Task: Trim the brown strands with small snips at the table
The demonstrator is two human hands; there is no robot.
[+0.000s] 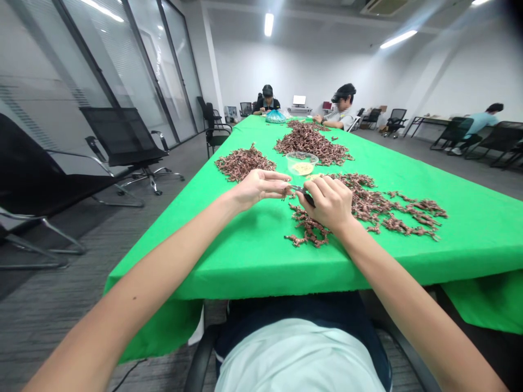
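Note:
My left hand (261, 188) is closed, fingertips pinching a small brown figure (285, 195) that is mostly hidden by the fingers. Wrapped in my right hand (329, 201) is a small hand tool with a black handle (309, 200) and a metal tip; its exact kind is hard to make out. The tip meets the fingertips of my left hand. Below and right of my hands lie loose brown figures (312, 231), and a larger spread of them (368, 201) reaches further right. Just beyond my hands stands a clear plastic tub (301, 163) with pale yellowish bits inside.
A green cloth (245, 256) covers the long table. Brown figures form a heap at the left (245, 162) and a bigger heap (312, 142) behind the tub. Two people (267, 100) (342, 109) sit at the far end near a blue bag (275, 116). Office chairs (126, 136) stand left.

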